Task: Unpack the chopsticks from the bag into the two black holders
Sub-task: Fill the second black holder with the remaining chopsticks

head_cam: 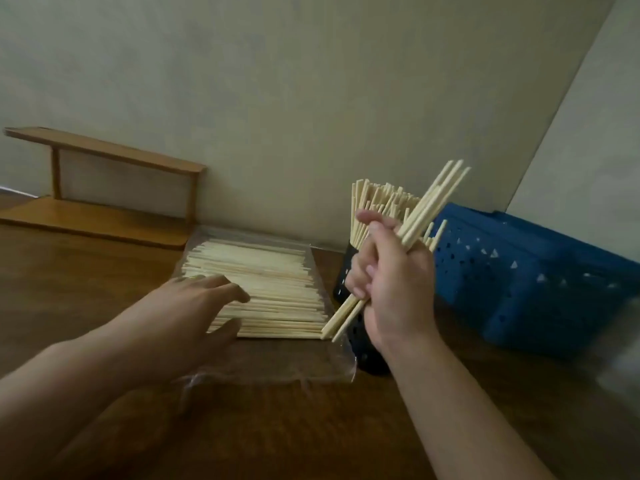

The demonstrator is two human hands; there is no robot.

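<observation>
Currently right hand [391, 271] clenches a chopstick bundle [429, 206] beside the crowded black holder [343, 282]; left hand [194, 306], fingers relaxed, rests on the bag [263, 365]. Insertion may jam.

Two hands [194, 299] — one clear bag [263, 362], one blue basket [519, 282], one wooden shelf [114, 157] — chopsticks uncountable.

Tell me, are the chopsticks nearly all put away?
Not yet. One holder already stands full of chopsticks. The right hand grips a bundle by it. The left hand rests on the bag, which still holds a big pile.
</observation>
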